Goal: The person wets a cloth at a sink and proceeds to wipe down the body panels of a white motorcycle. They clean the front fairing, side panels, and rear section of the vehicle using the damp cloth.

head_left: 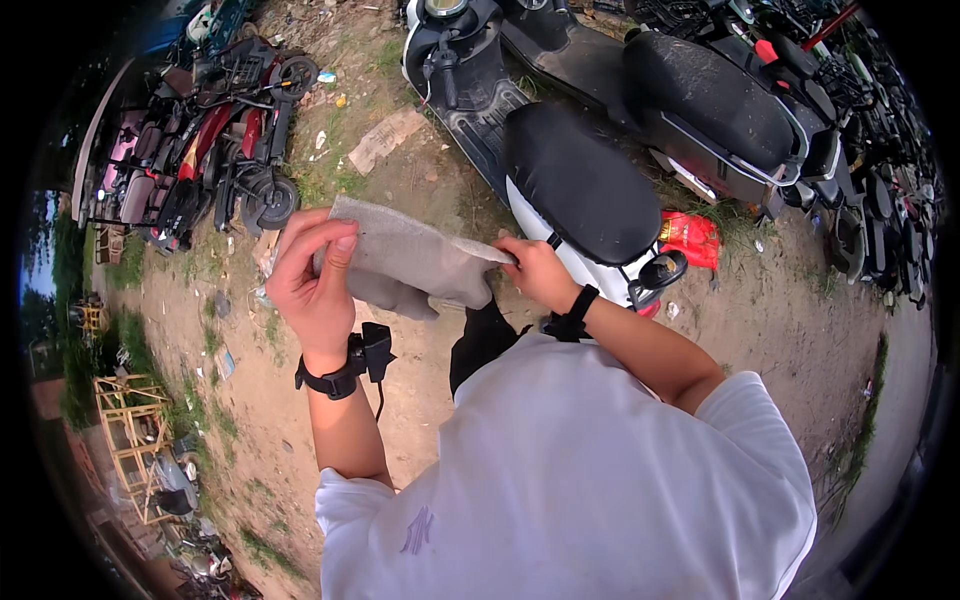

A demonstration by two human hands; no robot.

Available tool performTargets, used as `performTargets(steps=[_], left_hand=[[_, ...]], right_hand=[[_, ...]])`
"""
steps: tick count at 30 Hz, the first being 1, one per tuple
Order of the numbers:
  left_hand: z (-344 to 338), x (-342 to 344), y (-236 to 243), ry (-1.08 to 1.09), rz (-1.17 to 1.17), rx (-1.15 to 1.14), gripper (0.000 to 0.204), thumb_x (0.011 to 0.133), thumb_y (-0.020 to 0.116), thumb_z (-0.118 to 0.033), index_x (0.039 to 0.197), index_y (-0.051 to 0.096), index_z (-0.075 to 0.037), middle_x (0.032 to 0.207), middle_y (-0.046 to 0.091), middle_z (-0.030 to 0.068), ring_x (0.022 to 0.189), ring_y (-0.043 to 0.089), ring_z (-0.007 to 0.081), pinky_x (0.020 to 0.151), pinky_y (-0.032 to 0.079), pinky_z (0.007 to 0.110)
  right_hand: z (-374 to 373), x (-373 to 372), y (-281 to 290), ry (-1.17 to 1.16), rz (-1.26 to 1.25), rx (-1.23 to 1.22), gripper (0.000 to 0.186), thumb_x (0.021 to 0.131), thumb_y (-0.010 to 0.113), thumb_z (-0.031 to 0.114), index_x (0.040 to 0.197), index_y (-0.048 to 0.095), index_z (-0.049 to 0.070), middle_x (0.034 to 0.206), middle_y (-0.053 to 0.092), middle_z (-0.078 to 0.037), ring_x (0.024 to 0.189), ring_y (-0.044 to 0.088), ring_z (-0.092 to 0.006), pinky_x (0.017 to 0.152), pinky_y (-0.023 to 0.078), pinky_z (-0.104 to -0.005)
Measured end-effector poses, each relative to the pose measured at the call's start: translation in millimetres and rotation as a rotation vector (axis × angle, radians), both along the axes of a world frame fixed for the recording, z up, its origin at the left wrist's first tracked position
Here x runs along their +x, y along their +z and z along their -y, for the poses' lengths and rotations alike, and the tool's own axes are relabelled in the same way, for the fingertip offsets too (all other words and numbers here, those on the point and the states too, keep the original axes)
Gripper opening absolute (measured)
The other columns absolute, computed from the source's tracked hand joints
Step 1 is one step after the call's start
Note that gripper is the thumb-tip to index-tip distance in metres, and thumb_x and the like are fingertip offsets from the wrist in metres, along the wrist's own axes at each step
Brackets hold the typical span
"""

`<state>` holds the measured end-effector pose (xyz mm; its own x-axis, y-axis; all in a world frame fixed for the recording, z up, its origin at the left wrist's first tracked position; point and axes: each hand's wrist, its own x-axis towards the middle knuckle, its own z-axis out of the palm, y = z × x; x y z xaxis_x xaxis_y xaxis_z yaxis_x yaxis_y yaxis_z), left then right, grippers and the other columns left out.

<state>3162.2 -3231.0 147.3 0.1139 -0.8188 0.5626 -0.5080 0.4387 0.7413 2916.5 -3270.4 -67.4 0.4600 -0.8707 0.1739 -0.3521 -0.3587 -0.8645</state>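
Observation:
A grey cloth (pixel 415 255) hangs stretched between my two hands, its lower part drooping in folds. My left hand (pixel 315 275) grips its left end, thumb against the fingers near the upper corner. At the cloth's right end, my right hand (pixel 540 270) pinches the edge with closed fingers. Just beyond my right hand stands a white scooter with a black seat (pixel 580 180), its footboard (pixel 485 125) reaching away from me. The cloth is held in the air to the left of this seat, apart from it.
A second scooter with a dusty black seat (pixel 705 95) stands close on the right. A red plastic bag (pixel 690 238) lies on the dirt by the white scooter. Several parked scooters (pixel 215 150) crowd the far left. A flat cardboard piece (pixel 387 138) lies ahead; a wooden frame (pixel 130 440) stands left.

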Motion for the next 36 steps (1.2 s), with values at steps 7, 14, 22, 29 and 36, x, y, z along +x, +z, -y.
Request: performTargets(steps=[7,14,22,29,36], left_hand=[[165,69,-28,-0.273,-0.078,0.094,0.01,0.095,0.074,0.0,0.105,0.073,0.001,0.102,0.063,0.0024,0.086,0.053,0.0092,0.076,0.042,0.022],[334,67,-100,-0.441,-0.102,0.396,0.019,0.096,0.073,0.0,0.114,0.069,-0.002,0.089,0.056,-0.0034,0.073,0.045,0.0035,0.068,0.037,0.019],[437,-44,-147,-0.824,-0.319,0.393,0.029,0.099,0.067,0.004,0.127,0.06,0.0,0.104,0.068,0.0037,0.083,0.061,0.0066,0.076,0.049,0.021],[417,-65,-298,-0.945,-0.293,0.669,0.012,0.094,0.07,0.005,0.101,0.062,-0.001,0.089,0.068,0.0004,0.083,0.066,0.0078,0.077,0.052,0.024],[349,-17,-423,-0.962,-0.024,0.958,0.014,0.092,0.072,0.008,0.095,0.063,-0.003,0.087,0.068,-0.0003,0.083,0.066,0.0076,0.076,0.051,0.023]], right_hand=[[86,-21,-10,-0.508,-0.025,0.054,0.022,0.088,0.071,-0.002,0.108,0.076,0.005,0.097,0.074,-0.02,0.088,0.073,-0.0349,0.079,0.057,-0.0387],[118,-75,35,-1.002,-0.075,0.066,0.031,0.088,0.066,-0.004,0.116,0.076,0.005,0.089,0.077,-0.013,0.08,0.075,-0.0214,0.073,0.057,-0.0345],[116,-107,66,-1.334,0.059,-0.084,0.025,0.093,0.066,-0.003,0.116,0.075,0.0,0.092,0.077,-0.011,0.083,0.073,-0.0162,0.076,0.058,-0.0297],[34,-81,-32,-1.327,-0.263,0.073,0.029,0.088,0.07,-0.002,0.116,0.075,0.001,0.112,0.077,-0.019,0.1,0.076,-0.032,0.092,0.058,-0.0358],[-27,-41,-121,-1.16,-0.458,0.424,0.024,0.092,0.07,0.012,0.113,0.076,0.002,0.103,0.075,-0.023,0.098,0.072,-0.0424,0.089,0.057,-0.0475]])
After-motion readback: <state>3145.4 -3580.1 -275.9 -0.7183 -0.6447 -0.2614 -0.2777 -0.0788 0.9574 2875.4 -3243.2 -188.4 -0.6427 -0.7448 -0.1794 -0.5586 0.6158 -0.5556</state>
